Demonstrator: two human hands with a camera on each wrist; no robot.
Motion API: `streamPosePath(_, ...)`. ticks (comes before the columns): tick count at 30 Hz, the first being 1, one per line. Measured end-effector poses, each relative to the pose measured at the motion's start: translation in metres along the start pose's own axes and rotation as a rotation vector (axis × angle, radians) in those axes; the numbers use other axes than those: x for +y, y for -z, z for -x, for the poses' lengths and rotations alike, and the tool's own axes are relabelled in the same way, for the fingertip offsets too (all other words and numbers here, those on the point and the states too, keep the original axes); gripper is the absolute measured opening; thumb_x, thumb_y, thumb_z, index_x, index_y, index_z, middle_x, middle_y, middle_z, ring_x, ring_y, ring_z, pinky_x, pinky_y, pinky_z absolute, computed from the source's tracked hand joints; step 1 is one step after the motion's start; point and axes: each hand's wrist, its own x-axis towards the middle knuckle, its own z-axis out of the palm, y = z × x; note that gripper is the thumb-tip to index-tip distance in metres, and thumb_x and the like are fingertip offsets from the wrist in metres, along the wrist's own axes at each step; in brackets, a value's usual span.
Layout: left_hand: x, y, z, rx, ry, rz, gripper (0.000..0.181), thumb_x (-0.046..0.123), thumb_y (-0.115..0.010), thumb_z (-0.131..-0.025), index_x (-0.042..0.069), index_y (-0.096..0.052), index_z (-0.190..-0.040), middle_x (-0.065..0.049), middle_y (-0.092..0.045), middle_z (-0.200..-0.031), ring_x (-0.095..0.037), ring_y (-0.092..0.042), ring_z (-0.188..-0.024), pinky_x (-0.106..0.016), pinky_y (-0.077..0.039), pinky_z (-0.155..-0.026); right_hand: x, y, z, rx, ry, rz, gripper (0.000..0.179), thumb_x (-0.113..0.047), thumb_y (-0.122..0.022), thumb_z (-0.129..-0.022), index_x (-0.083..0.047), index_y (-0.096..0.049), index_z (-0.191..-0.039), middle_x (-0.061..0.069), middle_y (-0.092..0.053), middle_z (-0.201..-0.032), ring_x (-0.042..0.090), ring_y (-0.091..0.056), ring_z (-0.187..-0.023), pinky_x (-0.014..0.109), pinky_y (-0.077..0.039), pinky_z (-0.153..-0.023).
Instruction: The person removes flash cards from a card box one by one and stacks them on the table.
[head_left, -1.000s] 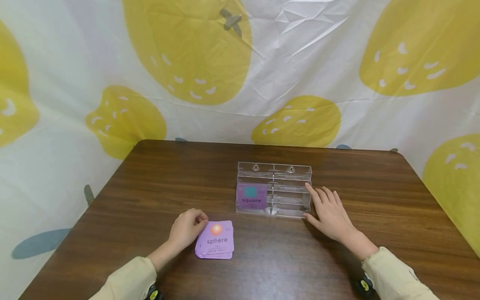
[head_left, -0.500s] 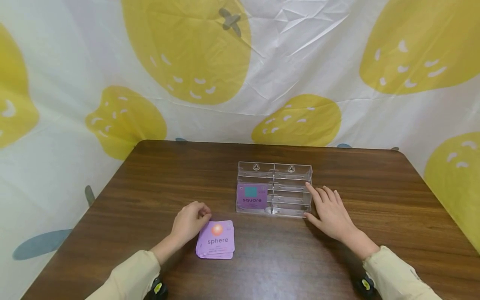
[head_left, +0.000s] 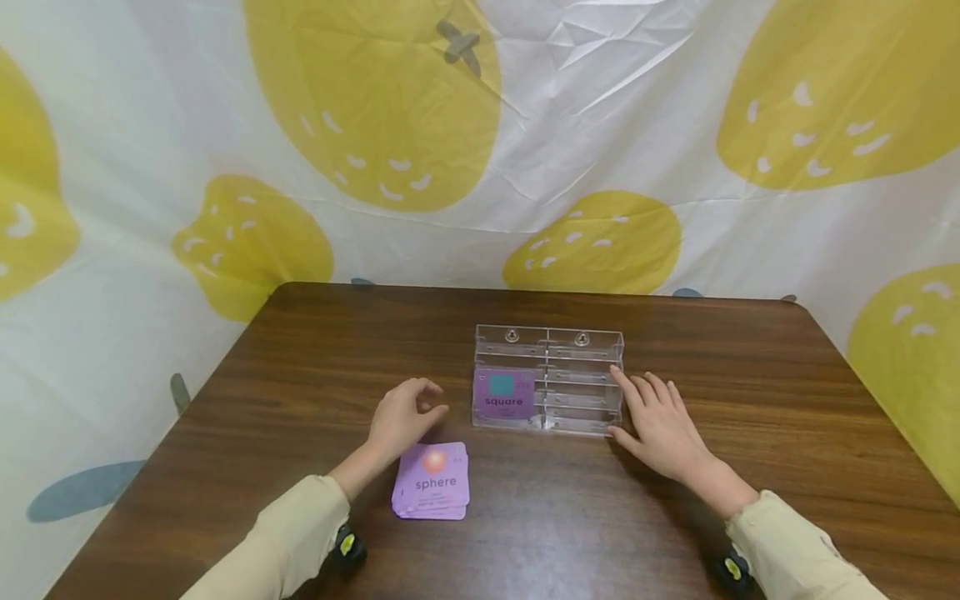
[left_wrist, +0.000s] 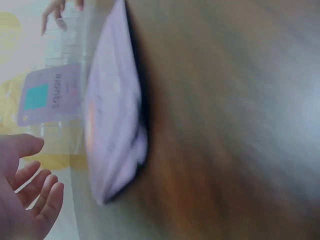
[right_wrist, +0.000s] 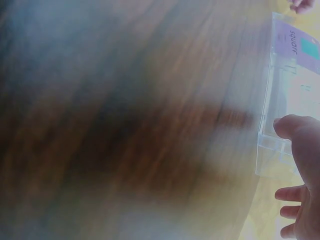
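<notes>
A clear plastic card rack (head_left: 577,400) stands mid-table with a purple "square" card (head_left: 504,393) in its lower left part. My right hand (head_left: 663,433) touches the rack's right end, thumb low at the front and forefinger higher up, fingers fairly straight. In the right wrist view the thumb (right_wrist: 300,131) lies against the rack's front corner. Just beyond a stack of purple cards (head_left: 431,483), with "sphere" on top, my left hand (head_left: 401,417) hovers with loosely bent fingers and holds nothing. The left wrist view shows its fingers (left_wrist: 47,192) apart from the card stack.
A dark wood table (head_left: 360,333) with rounded far corners lies under everything. Behind it hangs a white cloth (head_left: 420,250) printed with large yellow fruit. Both wrists carry small black devices, partly under the sleeves (head_left: 300,533).
My left hand has moved from the card stack's upper left corner, forward and right towards the rack, its fingers spreading slightly. Right hand, rack and cards stay put.
</notes>
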Motion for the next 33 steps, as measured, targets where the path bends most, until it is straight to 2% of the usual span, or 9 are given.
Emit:
streamPosePath(4,0.009,-0.003,-0.006,-0.009,0.002,0.088,0.032,0.018,-0.076,-0.071,0.005,-0.064,-0.098,-0.009,-0.066,-0.094,-0.019,-0.063,-0.076,-0.035,-0.049,-0.068,0.0,0.0,0.001,-0.006,-0.003,-0.006,0.085,-0.033,-0.069,-0.077,-0.007,-0.021,-0.142,0.025,-0.048,-0.118,0.044,-0.035,-0.117,0.062,-0.025,-0.095)
streamPosePath(9,0.018,-0.008,-0.015,-0.035,-0.043,0.179,0.043,0.016,-0.078,-0.069,0.001,-0.061,-0.105,-0.012,-0.064,-0.104,-0.022,-0.063,-0.08,-0.036,-0.049,-0.074,0.001,-0.001,0.002,-0.004,-0.007,-0.01,0.085,-0.032,-0.07,-0.077,-0.007,-0.021,-0.142,0.025,-0.048,-0.118,0.044,-0.035,-0.117,0.062,-0.025,-0.095)
streamPosePath(16,0.027,-0.016,-0.022,-0.056,-0.107,0.272,0.051,0.013,-0.08,-0.066,0.001,-0.058,-0.11,-0.014,-0.06,-0.107,-0.025,-0.063,-0.084,-0.038,-0.049,-0.076,0.002,-0.002,0.003,-0.011,-0.008,-0.004,0.086,-0.033,-0.069,-0.078,-0.008,-0.018,-0.143,0.026,-0.048,-0.119,0.045,-0.035,-0.117,0.062,-0.024,-0.095)
streamPosePath(23,0.032,-0.022,-0.028,-0.05,-0.113,0.284,0.049,0.013,-0.08,-0.067,0.002,-0.058,-0.11,-0.014,-0.06,-0.105,-0.024,-0.062,-0.084,-0.035,-0.05,-0.075,0.002,-0.002,0.003,-0.009,-0.011,-0.005,0.086,-0.032,-0.069,-0.078,-0.008,-0.018,-0.143,0.026,-0.047,-0.119,0.045,-0.034,-0.117,0.062,-0.024,-0.095)
streamPosePath(27,0.034,-0.025,-0.031,-0.052,-0.111,0.285,0.042,0.01,-0.078,-0.068,0.003,-0.061,-0.106,-0.012,-0.062,-0.102,-0.024,-0.062,-0.083,-0.035,-0.05,-0.075,0.002,-0.002,0.002,-0.008,-0.012,-0.01,0.086,-0.032,-0.069,-0.077,-0.008,-0.019,-0.143,0.026,-0.047,-0.119,0.045,-0.034,-0.118,0.062,-0.024,-0.095)
streamPosePath(33,0.034,-0.027,-0.033,-0.043,-0.098,0.244,0.027,0.011,-0.076,-0.07,0.007,-0.066,-0.095,-0.005,-0.065,-0.088,-0.016,-0.059,-0.075,-0.028,-0.048,-0.069,0.001,-0.002,0.001,0.003,-0.003,-0.003,0.085,-0.032,-0.069,-0.077,-0.008,-0.02,-0.143,0.025,-0.048,-0.118,0.044,-0.035,-0.117,0.062,-0.025,-0.095)
